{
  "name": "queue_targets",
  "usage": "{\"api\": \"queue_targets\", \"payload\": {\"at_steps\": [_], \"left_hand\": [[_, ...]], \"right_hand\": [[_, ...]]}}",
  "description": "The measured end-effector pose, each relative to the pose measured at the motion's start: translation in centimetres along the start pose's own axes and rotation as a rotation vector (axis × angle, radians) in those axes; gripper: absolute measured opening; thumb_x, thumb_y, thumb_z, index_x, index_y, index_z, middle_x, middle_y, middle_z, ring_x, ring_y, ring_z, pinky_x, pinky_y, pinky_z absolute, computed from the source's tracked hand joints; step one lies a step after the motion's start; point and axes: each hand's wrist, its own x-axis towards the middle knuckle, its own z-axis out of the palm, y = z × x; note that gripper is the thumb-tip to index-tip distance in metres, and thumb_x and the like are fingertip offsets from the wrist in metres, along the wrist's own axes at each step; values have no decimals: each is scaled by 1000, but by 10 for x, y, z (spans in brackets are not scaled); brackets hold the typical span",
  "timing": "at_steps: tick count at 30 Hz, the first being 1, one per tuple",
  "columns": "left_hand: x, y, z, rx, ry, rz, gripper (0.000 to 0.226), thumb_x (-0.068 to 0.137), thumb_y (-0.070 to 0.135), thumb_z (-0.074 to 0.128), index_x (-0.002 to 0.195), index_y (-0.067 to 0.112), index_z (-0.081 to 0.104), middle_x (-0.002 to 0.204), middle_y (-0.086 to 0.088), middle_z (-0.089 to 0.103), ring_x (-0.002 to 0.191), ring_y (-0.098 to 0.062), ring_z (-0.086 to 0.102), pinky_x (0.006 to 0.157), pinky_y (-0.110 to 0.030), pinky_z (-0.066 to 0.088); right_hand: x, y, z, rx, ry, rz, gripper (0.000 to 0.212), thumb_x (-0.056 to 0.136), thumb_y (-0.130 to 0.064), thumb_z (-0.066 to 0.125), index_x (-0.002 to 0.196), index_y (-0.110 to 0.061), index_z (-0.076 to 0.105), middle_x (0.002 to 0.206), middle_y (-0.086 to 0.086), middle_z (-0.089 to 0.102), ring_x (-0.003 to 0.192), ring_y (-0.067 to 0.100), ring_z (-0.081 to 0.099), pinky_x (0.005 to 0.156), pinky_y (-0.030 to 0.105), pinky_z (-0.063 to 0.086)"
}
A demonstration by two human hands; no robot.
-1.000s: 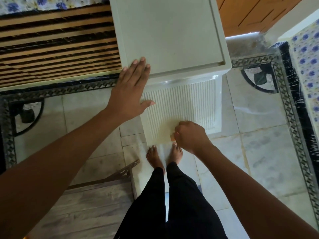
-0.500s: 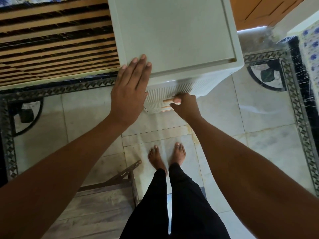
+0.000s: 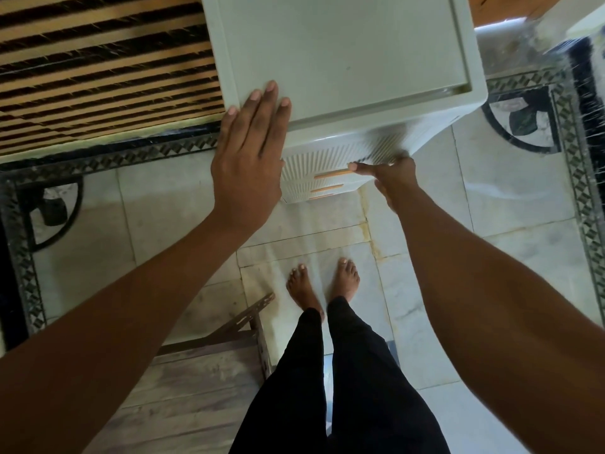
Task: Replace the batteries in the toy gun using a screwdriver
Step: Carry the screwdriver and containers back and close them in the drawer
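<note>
No toy gun, screwdriver or batteries are in view. A white plastic drawer cabinet (image 3: 343, 54) stands in front of me. My left hand (image 3: 248, 152) lies flat on the near left corner of its top, fingers straight. My right hand (image 3: 393, 181) is against the ribbed front of the top drawer (image 3: 314, 158), which is pushed in. Its thumb reaches left to the end of the orange handle (image 3: 330, 174). Its fingers are blurred and mostly hidden against the drawer front.
A brown-and-black striped surface (image 3: 98, 77) lies left of the cabinet. A weathered wooden bench (image 3: 196, 371) stands at the lower left, close to my legs. My bare feet (image 3: 304, 290) stand on pale marble floor (image 3: 491, 257) with a dark patterned border.
The top drawer, pulled far out a second ago, has been pushed fully in by my right hand. My left hand stayed flat on the cabinet top.
</note>
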Motion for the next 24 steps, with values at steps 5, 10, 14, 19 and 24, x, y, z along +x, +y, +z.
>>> {"api": "queue_targets", "payload": {"at_steps": [5, 10, 14, 19, 24], "left_hand": [[1, -1, -1, 1, -12, -9, 70, 99, 17, 65, 162, 10, 36, 168, -12, 36, 157, -29, 33, 130, -45, 21], [-1, -2, -1, -18, 3, -22, 70, 98, 16, 66, 161, 10, 37, 167, -12, 38, 156, -29, 34, 130, -44, 20], [0, 2, -1, -20, -23, -25, 72, 98, 17, 65, 162, 10, 34, 168, -12, 36, 157, -29, 32, 130, -43, 17], [3, 1, -10, -47, -95, -10, 72, 99, 20, 63, 163, 11, 32, 170, -12, 32, 158, -29, 29, 131, -44, 17], [14, -3, -51, -500, -307, -189, 66, 98, 21, 69, 158, 10, 43, 169, -7, 36, 157, -24, 30, 130, -43, 22]], "right_hand": [[7, 12, -10, -23, 78, 21, 68, 48, -31, 104, 90, -16, 53, 73, -11, 46, 63, 10, 43, 73, 29, 45], [9, 7, -20, -193, 98, -17, 92, 21, -73, 95, 74, -21, 41, 75, 0, 40, 69, 20, 43, 66, 33, 41], [14, 7, -17, -165, 40, -29, 76, 59, -45, 99, 111, -8, 58, 118, 7, 65, 114, 26, 65, 102, 47, 57], [-13, 6, -4, -131, 136, -21, 93, 65, -46, 96, 132, 5, 57, 124, 19, 69, 118, 34, 69, 100, 53, 58], [-96, -21, -1, -75, 162, -171, 34, 86, -22, 82, 115, -8, 73, 88, 9, 79, 87, 24, 78, 84, 46, 64]]}}
